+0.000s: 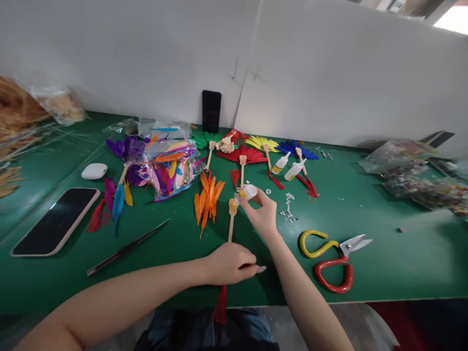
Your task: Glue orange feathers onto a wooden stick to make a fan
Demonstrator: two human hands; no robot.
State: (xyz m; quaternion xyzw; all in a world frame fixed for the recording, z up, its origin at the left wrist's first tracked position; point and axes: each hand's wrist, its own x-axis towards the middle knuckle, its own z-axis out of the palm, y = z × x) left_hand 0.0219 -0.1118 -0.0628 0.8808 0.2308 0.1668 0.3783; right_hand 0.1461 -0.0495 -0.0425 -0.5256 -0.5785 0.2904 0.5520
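My right hand [263, 214] pinches a small white glue bottle [249, 191], tipped so its nozzle meets the head of a wooden fan handle [231, 226]. My left hand [232, 263] is curled over the lower part of that handle, its fingers closed. From under it a red tassel [220, 306] hangs past the table edge. Just left of the handle lies a bunch of loose orange feathers [207, 201]. Small white beads [288, 207] are scattered to the right of my right hand.
Finished-looking feather fans, including a red fan [243, 155] and a blue fan [298, 150], line the back. Two more glue bottles [281, 163] lie there. Scissors [338, 258] rest at right, tweezers [127, 247] and a phone [56, 222] at left, bagged feathers [170, 168] behind.
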